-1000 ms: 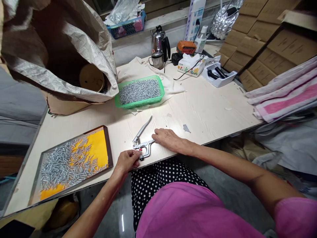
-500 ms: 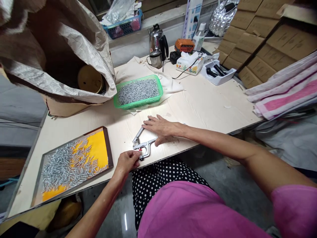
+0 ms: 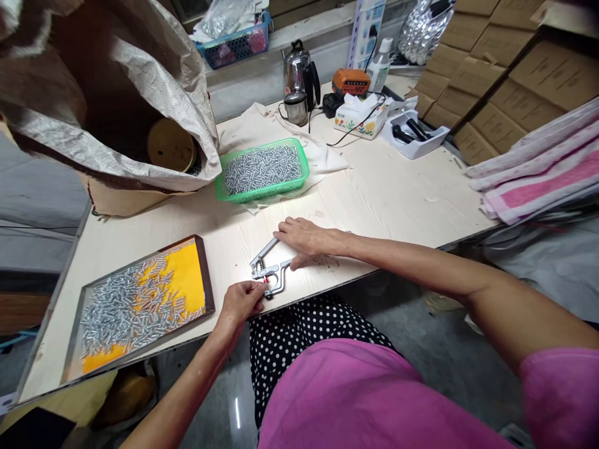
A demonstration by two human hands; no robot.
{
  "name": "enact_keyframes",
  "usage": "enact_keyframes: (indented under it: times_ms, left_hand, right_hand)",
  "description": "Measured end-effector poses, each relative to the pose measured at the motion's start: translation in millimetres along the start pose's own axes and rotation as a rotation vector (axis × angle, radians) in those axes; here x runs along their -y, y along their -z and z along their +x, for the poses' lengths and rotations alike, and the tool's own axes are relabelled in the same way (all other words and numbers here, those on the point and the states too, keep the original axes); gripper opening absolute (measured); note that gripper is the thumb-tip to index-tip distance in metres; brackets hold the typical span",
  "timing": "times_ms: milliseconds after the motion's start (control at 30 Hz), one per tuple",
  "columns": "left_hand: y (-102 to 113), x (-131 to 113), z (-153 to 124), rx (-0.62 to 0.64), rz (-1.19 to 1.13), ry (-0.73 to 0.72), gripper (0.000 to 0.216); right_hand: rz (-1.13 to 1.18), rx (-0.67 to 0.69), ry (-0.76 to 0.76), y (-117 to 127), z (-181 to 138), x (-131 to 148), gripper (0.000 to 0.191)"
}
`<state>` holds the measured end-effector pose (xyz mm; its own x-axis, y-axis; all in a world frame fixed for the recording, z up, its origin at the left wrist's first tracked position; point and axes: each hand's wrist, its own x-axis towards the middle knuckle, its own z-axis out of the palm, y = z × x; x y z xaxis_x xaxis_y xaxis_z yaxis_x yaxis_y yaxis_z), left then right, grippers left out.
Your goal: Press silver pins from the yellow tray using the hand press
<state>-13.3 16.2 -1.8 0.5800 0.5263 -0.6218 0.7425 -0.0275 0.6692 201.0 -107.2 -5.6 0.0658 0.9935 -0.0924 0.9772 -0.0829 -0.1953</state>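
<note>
A pair of grey metal snap-fastener pliers (image 3: 275,272) lies near the table's front edge, its handles spread apart and a coil spring between them. My right hand (image 3: 306,240) grips the handles, fingers curled over the upper one and thumb against the lower one. At the jaw end, my left hand (image 3: 246,298) is closed in a pinch, fingertips against the jaws. A small red part shows beside those fingertips; what they hold is too small to make out. Left of this hand is a shallow tray (image 3: 209,274) with a yellow bottom, holding many small silvery metal pieces.
Behind the pliers stands a green basket (image 3: 306,168) full of similar metal pieces. A large woven sack (image 3: 187,93) rises at the back left. Toward the back are a kettle (image 3: 296,65), a tissue box (image 3: 355,123) and a white tray (image 3: 418,148). Cardboard boxes (image 3: 482,81) stack up on the right.
My right hand's fingers, spread out before, have curled in over the upper handle. My left hand keeps its pinch at the jaws. The view has shifted slightly.
</note>
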Motion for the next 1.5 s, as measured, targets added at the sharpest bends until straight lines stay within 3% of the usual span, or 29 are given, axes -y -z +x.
enact_keyframes:
  times_ms: [167, 333, 433, 533, 700, 867, 1033, 1267, 1333, 1433, 1500]
  left_hand:
    - [3, 4, -2, -0.01, 0.16, -0.064, 0.044]
    - [-4, 2, -11, -0.318, 0.59, -0.569, 0.03]
    - [-15, -7, -2, -0.282, 0.763, -0.844, 0.038]
    - [-21, -16, 16, -0.189, 0.857, -0.967, 0.052]
    - [-17, -29, 36, -0.073, 0.996, -0.965, 0.065]
    - [-21, -44, 37, -0.02, 1.071, -0.945, 0.053]
    - [-26, -49, 29, 0.005, 1.094, -0.898, 0.023]
    - [-25, -52, 29, 0.045, 1.067, -0.884, 0.016]
    - [-25, -50, 31, 0.014, 1.047, -0.885, 0.023]
    - [-18, -42, 30, -0.092, 0.889, -0.927, 0.046]
    - [-5, -35, 24, -0.191, 0.723, -0.911, 0.05]
  right_hand:
    - [-0.008, 0.011, -0.055, 8, -8, 10, 0.066]
    - [0.03, -0.015, -0.041, 7, -17, 17, 0.044]
    - [0.055, -0.048, -0.049, 1, -21, 22, 0.041]
    - [0.082, -0.067, -0.048, -2, -25, 24, 0.051]
    - [0.094, 0.011, -0.121, 6, -35, 17, 0.068]
    - [0.051, 0.044, -0.167, 13, -40, 25, 0.048]
    - [0.069, -0.028, -0.206, -6, -43, 42, 0.017]
    - [0.072, -0.129, -0.199, -29, -47, 43, 0.02]
    - [0.076, -0.16, -0.204, -26, -52, 37, 0.028]
    - [0.145, -0.251, -0.171, -18, -63, 27, 0.069]
    - [0.183, -0.308, -0.147, -14, -68, 24, 0.075]
